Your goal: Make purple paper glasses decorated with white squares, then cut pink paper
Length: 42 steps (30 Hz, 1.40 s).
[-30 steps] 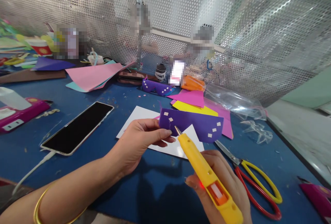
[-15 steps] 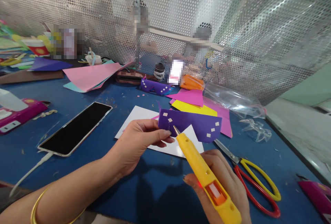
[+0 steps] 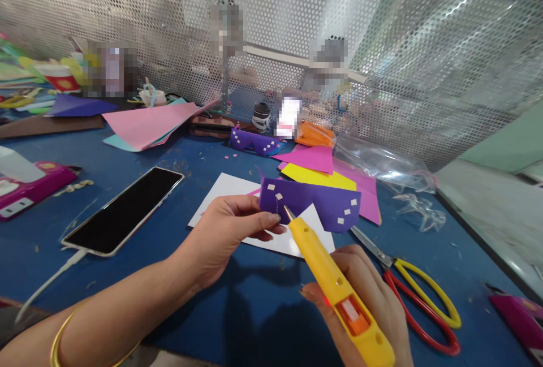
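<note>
The right hand [image 3: 365, 299] is wrapped around a yellow glue gun [image 3: 335, 290], its metal tip touching the lower left edge of a purple cutout [image 3: 309, 204]. The left hand [image 3: 224, 231] pinches that cutout's left end between thumb and fingers, holding it just above a white sheet [image 3: 224, 189] on the blue table [image 3: 169, 299]. The cutout is shaped like glasses and dotted with small white squares. Right of the gun lie scissors [image 3: 416, 293] with red and yellow handles. A phone [image 3: 123, 211] lies face-up to the left. Farther back sit yellow and pink papers [image 3: 314, 169], a second purple cutout [image 3: 252, 142], a clear bag [image 3: 377, 163], then a perforated screen [image 3: 297, 27].
</note>
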Available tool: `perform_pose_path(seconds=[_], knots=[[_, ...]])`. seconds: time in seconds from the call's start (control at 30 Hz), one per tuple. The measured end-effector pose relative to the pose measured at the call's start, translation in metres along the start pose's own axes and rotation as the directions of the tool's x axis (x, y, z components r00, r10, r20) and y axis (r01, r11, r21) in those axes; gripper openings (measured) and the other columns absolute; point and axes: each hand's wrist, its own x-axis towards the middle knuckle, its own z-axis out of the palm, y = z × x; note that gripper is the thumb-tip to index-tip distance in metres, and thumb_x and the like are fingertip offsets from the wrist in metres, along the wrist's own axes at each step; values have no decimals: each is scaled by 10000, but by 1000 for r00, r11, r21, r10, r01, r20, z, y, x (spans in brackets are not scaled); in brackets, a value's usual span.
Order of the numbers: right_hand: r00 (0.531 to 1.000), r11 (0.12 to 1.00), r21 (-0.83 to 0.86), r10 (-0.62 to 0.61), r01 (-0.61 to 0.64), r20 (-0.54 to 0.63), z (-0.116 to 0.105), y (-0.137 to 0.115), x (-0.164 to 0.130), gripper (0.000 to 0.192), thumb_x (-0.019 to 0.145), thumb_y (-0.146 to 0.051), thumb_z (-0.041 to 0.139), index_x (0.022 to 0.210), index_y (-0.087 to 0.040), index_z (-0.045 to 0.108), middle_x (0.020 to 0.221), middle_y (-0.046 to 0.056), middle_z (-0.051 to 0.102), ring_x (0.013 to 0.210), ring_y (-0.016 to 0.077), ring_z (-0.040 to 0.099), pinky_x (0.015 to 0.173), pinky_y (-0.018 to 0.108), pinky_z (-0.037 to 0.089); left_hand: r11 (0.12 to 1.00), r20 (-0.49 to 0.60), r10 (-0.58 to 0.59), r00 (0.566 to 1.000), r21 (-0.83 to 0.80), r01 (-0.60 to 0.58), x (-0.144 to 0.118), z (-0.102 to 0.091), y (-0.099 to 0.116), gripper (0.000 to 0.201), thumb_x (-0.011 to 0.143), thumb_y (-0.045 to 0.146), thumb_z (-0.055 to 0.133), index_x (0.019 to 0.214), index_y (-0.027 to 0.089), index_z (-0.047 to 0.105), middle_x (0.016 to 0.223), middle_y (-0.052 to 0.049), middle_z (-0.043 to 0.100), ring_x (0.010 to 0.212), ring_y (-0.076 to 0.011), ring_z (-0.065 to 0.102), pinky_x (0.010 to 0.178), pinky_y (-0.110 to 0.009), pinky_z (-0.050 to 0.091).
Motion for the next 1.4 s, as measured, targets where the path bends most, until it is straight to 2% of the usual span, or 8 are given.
perform_pose_path(seconds=[0.5,1.07,1.4], knots=[[999,998,-44,-37,37,-3,-1,3,0,290,929,-506,547,844,-234,493,717,-19,529,511,104,551,381,201,427,1000,-7,8,1000,17,-8,2,1,0,77,721,269,799,772,211,796,776,-28,767,715,-150,692,635,-215,516],[999,1000,-29,-11,10,-43,1,2,-1,309,919,-512,561,808,-229,506,688,-25,521,492,97,526,379,204,408,999,-14,7,1000,38,-7,1,1,0,106,717,290,798,780,205,794,797,-43,772,738,-175,701,654,-242,524],[999,999,-43,-6,5,-32,0,2,-1,322,925,-533,540,820,-232,494,701,-28,521,500,95,530,396,204,416,1000,2,8,1000,12,-8,1,1,0,60,734,258,794,770,210,796,785,-17,766,709,-128,688,623,-184,512]])
